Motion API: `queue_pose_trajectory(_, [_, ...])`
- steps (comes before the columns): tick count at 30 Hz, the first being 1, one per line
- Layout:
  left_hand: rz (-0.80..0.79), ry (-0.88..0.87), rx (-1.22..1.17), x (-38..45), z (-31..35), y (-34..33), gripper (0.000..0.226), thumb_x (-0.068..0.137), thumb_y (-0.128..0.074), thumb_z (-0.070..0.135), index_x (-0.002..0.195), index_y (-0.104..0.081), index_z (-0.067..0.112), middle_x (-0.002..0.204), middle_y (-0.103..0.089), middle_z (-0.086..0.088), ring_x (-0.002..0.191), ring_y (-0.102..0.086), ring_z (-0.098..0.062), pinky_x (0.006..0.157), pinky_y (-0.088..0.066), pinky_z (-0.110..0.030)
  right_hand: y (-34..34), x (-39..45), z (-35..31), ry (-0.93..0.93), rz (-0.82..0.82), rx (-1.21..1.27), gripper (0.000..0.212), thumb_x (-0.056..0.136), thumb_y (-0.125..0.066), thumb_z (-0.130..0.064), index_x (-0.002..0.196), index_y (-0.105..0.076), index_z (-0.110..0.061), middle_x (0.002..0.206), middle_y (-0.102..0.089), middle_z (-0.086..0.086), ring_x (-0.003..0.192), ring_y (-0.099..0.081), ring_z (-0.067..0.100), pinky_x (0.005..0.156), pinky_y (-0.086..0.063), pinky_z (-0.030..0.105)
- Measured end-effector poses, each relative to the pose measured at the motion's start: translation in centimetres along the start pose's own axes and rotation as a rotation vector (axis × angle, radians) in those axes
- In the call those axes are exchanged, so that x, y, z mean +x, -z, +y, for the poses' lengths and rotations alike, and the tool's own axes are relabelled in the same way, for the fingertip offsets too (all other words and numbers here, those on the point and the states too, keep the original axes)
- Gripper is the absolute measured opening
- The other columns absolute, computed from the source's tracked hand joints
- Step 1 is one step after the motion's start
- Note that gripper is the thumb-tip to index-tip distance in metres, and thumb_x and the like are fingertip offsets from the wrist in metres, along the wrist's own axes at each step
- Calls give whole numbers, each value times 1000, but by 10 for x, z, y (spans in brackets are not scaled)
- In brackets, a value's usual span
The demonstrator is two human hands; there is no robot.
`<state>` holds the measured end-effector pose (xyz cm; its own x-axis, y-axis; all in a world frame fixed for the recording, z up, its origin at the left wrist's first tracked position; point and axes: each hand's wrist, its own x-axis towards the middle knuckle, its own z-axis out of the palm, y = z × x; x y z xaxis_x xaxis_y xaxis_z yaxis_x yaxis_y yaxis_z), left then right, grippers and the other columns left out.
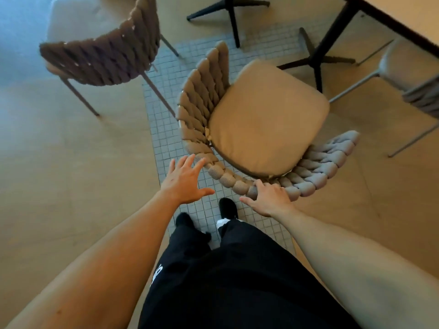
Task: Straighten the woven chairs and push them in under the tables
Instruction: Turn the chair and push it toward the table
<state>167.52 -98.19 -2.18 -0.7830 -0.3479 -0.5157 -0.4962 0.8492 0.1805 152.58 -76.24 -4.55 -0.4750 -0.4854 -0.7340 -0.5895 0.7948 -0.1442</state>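
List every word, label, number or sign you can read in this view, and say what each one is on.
No text can be read.
White print on the black trousers, at the left thigh: partly cut off by folds, too blurred to read.
The woven chairs, the table and the tiled floor show no lettering.
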Motion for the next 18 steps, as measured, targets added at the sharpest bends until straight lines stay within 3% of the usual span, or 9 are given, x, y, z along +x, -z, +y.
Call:
queue_pose_trajectory(7, [-92, -188, 151, 53, -26, 13, 102, 81, -53, 80, 160, -13, 29, 166, -12, -9, 154, -5, -31, 121, -5, -64, -10, 5, -15, -157, 72, 76, 83, 85, -42, -83, 139, -46, -21, 134, -63, 9, 130, -47, 35, 105, -32, 51])
queue_pose_trajectory(14, [-205, -304, 228, 103, -45, 8, 96, 80, -61, 75, 157, -24, 30, 162, -24, -6, 152, -10, -28, 113, -21, -72, -20, 22, -34, -261, 58, 31, 83, 76, -46, -89, 131, -50, -27, 121, -67, 2, 120, -56, 32, 103, -28, 57])
queue_pose_trajectory(18, [-224, -331, 267, 114, -45, 7, 85, 82, -67, 66, 151, -36, 29, 154, -35, -5, 145, -21, -28, 111, -33, -66, -24, 27, -36, -262, 78, 3, 74, 75, -49, -88, 118, -53, -28, 112, -67, -1, 109, -62, 29, 102, -28, 58])
